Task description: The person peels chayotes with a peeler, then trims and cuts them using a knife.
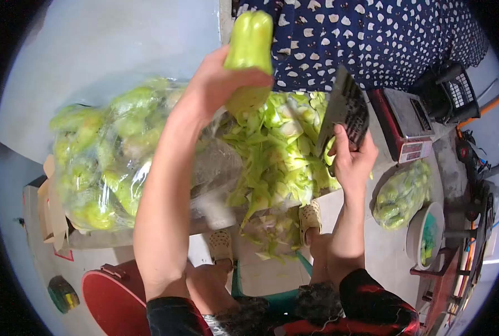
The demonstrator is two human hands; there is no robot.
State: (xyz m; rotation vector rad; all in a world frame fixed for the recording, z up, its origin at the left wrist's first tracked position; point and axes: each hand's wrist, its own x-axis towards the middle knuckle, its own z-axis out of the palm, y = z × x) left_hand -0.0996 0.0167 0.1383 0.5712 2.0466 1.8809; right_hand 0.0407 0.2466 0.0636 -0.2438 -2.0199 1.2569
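Raised at the top centre, my left hand (218, 84) is wrapped round a pale green, ribbed vegetable (250, 42). My right hand (353, 157) grips the lower end of a wide dark blade (346, 106), which points upward. The blade is apart from the vegetable. Beneath and between my hands lies a heap of green peelings (286, 145). To the left of my left forearm, a large clear plastic bag (106, 157) is full of green vegetables.
A red and silver scale (409, 120) stands at the right, near a black basket (456, 92). Below it are another bag of green vegetables (403, 196) and a round tub (411, 238). A red bin (112, 299) is at the lower left. Patterned dark blue cloth (361, 33) hangs at the top.
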